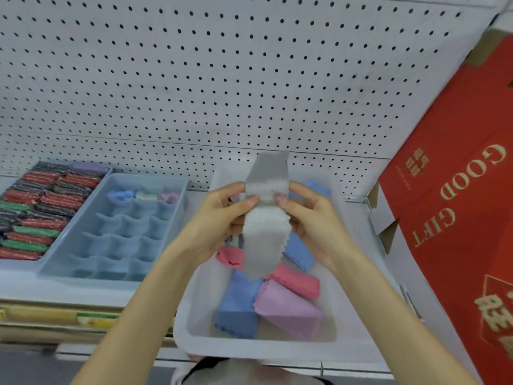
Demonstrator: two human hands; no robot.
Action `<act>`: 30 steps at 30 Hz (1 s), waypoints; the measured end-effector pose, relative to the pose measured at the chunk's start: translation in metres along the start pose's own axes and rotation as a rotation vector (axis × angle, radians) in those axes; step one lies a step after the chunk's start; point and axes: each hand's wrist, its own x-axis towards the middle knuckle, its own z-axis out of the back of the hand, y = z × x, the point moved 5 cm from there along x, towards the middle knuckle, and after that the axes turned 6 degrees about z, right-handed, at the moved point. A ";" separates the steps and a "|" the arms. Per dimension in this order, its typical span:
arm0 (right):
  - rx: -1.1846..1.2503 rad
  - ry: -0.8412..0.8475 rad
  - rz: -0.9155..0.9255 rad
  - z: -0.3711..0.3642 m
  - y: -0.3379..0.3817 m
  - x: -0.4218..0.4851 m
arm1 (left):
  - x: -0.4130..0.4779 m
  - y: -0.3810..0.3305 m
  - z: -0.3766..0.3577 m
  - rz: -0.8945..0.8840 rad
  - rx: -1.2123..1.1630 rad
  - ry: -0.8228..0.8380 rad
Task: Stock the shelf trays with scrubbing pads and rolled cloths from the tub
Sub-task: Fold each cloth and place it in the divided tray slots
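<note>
you hold a grey cloth (265,218): dimpled weave, matt, pinked edge | tub (194,337): frosted translucent plastic, smooth | divided tray (177,187): smooth blue plastic, slight sheen | scrubbing pads (41,218): rough glinting fibre | back panel (222,79): matt white, perforated | carton (458,218): red card, gold print

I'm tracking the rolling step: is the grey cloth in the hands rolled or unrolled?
Unrolled: the grey cloth hangs as a long flat strip over the tub, pinched by the left hand and right hand.

left grip (222,218), right grip (313,220): bare | forearms (133,315): bare | worn: white garment (249,375), dark strap (205,366)
</note>
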 end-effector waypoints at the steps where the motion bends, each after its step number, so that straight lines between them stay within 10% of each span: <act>1: 0.010 0.038 0.023 0.001 0.003 0.002 | -0.001 -0.003 0.000 -0.024 -0.085 0.036; 6: -0.435 0.234 0.381 0.002 0.053 0.005 | -0.009 -0.034 -0.001 -0.213 0.160 0.106; 16: -1.180 0.117 1.096 0.005 0.083 -0.002 | -0.019 -0.075 -0.020 -0.746 0.721 -0.113; 30: -0.332 0.053 0.205 0.000 0.053 0.001 | -0.002 -0.066 -0.024 -0.474 -0.002 -0.035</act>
